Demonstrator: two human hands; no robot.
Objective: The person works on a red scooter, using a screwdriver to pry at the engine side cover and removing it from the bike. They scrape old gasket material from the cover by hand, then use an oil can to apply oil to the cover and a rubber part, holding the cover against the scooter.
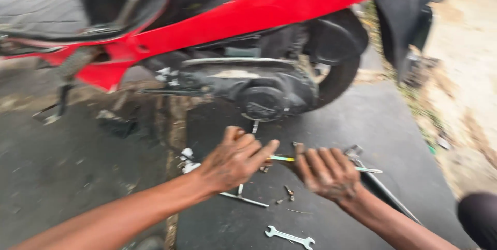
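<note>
Red scooter (290,1) above; open-ended spanner (290,237) on dark mat (373,125).

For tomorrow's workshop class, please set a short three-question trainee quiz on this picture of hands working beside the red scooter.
1. True or false: the left hand and right hand are both at a thin greenish tool.
2. Which lies nearest the picture's bottom edge? A) open-ended spanner B) T-shaped wrench C) scooter rear wheel
3. What colour is the scooter's body panel?

Key: 1 true; 2 A; 3 red.
</note>
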